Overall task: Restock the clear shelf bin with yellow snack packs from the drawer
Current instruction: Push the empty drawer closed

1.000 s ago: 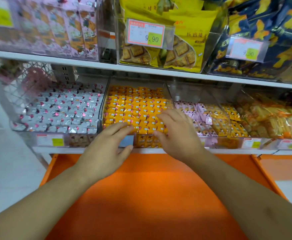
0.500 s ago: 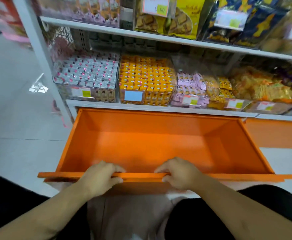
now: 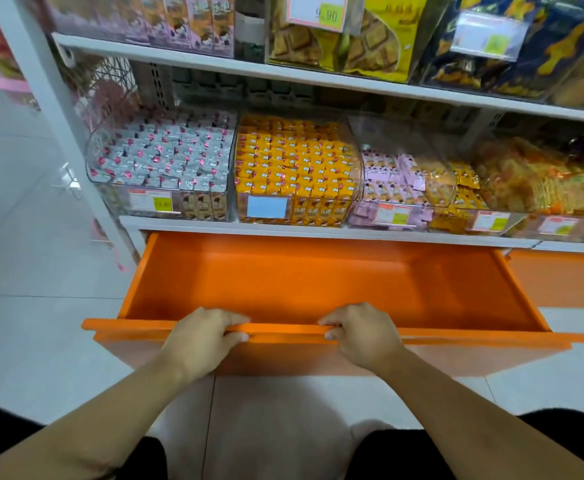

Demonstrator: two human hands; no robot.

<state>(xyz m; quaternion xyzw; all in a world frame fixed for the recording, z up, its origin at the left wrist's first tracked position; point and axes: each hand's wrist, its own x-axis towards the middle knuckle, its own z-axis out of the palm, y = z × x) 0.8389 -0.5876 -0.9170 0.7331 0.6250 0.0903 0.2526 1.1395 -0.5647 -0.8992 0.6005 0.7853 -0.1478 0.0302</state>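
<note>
Yellow foil snack packs (image 3: 294, 161), light, slippery, crushable, fill the clear plastic shelf bin (image 3: 351, 174); we clamp left hand (image 3: 202, 339) and right hand (image 3: 361, 336) on the orange metal drawer (image 3: 318, 271) lip.

A pink-bordered price tag (image 3: 316, 10) clipped to the top-shelf bin of yellow biscuit bags reads "9.90" on its yellow-green patch. On the lower shelf, the price tag (image 3: 151, 201) on the silver-and-pink candy bin shows digits too blurred to read. The blue label (image 3: 267, 206) on the clear shelf bin (image 3: 349, 157) of yellow snack packs (image 3: 294, 157) carries no legible text. The remaining tags are unreadable.
</note>
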